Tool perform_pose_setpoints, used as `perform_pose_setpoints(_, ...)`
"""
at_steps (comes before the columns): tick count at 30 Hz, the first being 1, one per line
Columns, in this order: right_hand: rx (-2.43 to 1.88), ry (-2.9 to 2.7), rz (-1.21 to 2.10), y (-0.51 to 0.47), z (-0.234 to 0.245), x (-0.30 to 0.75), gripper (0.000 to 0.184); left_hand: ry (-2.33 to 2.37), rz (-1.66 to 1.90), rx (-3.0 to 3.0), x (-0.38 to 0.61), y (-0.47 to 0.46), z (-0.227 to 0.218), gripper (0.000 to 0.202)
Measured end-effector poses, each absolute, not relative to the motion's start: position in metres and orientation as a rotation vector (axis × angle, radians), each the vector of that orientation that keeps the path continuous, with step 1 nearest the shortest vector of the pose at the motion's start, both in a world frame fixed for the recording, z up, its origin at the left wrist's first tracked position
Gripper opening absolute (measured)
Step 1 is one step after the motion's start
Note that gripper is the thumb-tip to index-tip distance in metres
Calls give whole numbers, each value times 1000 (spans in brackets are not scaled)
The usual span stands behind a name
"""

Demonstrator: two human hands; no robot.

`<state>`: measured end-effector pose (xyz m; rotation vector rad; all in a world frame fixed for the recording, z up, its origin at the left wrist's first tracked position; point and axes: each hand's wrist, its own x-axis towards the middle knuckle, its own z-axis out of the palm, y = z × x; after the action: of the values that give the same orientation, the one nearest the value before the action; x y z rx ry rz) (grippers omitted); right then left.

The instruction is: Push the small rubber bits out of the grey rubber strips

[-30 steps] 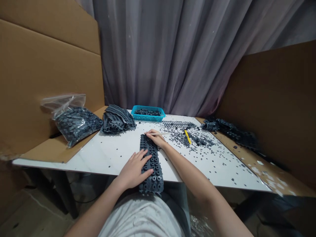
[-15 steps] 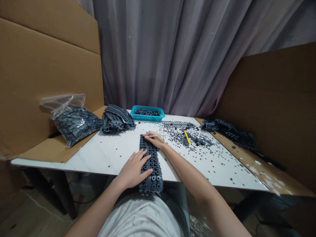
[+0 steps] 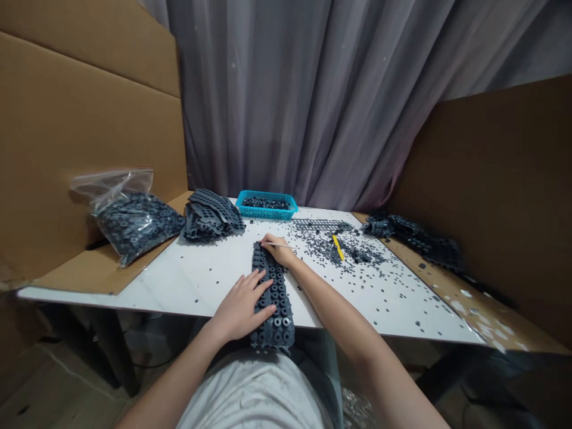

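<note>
A dark grey rubber sheet (image 3: 277,304) with rows of raised rings lies lengthwise before me, its near end jutting past the table edge. My left hand (image 3: 245,304) rests on it with fingers spread, pressing its left side. At the far end of the sheet, my right hand (image 3: 277,250) pinches a thin white stick (image 3: 282,245). The stick's tip is at the sheet's far left corner; what it touches there is too small to make out.
A blue basket (image 3: 267,213) of dark pieces stands at the back. Left of it are stacked rubber sheets (image 3: 210,215) and a clear zip bag (image 3: 138,229) of dark parts. Small dark scraps, a perforated sheet (image 3: 322,225) and a yellow tool (image 3: 338,247) lie to the right. Cardboard walls flank the table.
My right hand has shifted slightly, and the white stick is now angled differently, with less of it showing to the right. My left hand and the sheet stay put.
</note>
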<state>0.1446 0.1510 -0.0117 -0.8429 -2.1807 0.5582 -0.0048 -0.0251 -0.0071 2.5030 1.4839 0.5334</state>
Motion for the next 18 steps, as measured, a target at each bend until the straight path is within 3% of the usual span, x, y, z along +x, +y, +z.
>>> perform_pose_setpoints(8, -1007, -1973, 584, 156, -16, 145, 8, 1487, 512, 2507, -4, -25, -6, 57)
perform_pose_setpoints(18, -725, -1956, 968, 151, -20, 148, 20, 1486, 511, 2504, -4, -25, -6, 57)
